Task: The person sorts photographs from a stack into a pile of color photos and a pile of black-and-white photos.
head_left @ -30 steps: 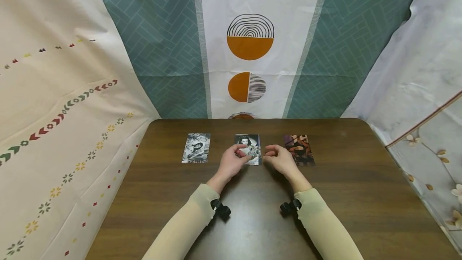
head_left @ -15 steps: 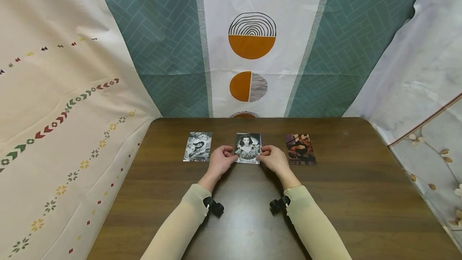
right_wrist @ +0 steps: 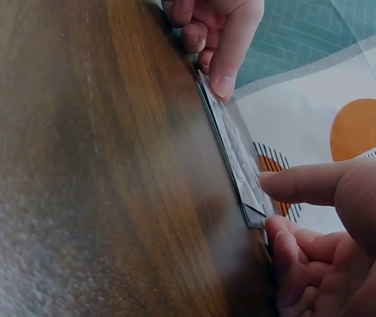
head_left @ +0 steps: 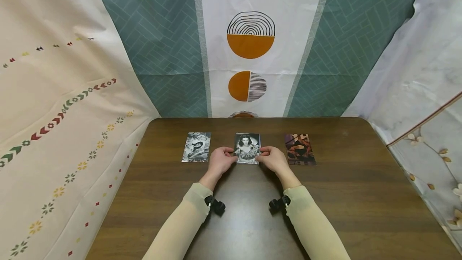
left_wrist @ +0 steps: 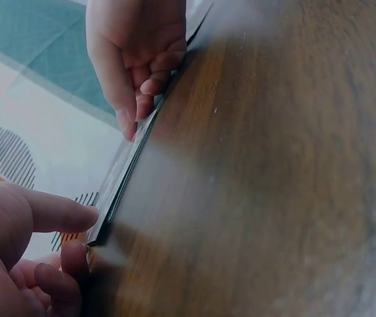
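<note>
A black-and-white photo card (head_left: 247,144) showing a portrait lies in the middle near the table's back edge. Seen edge-on in the right wrist view, more than one layer shows at the near edge of the card (right_wrist: 231,155). My left hand (head_left: 219,161) pinches its left side near the front corner, thumb on top and fingers curled by the edge. At the opposite side my right hand (head_left: 275,160) grips the card likewise, its thumb (right_wrist: 287,185) on the upper face. The undersides of the fingertips are hidden.
Another black-and-white card (head_left: 196,147) lies to the left. To the right is a dark reddish card (head_left: 300,149). All lie on a brown wooden table (head_left: 245,220). A patterned cloth (head_left: 169,51) hangs behind the table, with more cloth at both sides.
My left hand has moved left off the card's face to its left edge. My right hand has come in to the right edge. The layers now look lined up; the last half second shows little motion.
</note>
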`<state>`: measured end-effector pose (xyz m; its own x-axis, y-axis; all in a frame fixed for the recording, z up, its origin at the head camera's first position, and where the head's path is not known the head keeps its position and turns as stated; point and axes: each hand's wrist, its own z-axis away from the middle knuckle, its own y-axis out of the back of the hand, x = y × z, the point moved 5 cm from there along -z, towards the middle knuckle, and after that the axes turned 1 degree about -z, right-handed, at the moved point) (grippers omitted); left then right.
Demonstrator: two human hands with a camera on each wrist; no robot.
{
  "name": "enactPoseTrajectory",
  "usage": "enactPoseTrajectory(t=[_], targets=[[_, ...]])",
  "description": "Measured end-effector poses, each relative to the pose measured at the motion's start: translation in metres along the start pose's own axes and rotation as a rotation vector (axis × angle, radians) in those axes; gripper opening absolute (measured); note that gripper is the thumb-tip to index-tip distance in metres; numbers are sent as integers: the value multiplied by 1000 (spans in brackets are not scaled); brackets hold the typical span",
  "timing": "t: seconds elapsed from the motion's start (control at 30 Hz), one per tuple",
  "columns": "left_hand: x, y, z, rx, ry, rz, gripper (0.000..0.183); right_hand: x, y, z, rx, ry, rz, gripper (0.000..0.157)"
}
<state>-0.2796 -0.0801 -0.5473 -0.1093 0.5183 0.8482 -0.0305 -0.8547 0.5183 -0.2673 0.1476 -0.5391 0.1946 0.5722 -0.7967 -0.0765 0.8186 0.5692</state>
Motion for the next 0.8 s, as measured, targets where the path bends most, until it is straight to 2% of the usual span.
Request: enactPoseTrajectory(t=[0.23, 0.57, 0.8], targets=[[-3, -1, 0, 6, 9, 62, 32, -1, -2, 1, -12, 3, -52, 47], [-3, -1, 4, 37, -10, 88, 33, -4, -2, 4, -7, 1, -105, 49], [-5, -1, 4, 40, -14, 115, 34, -4, -4, 5, -24, -1, -206, 56]])
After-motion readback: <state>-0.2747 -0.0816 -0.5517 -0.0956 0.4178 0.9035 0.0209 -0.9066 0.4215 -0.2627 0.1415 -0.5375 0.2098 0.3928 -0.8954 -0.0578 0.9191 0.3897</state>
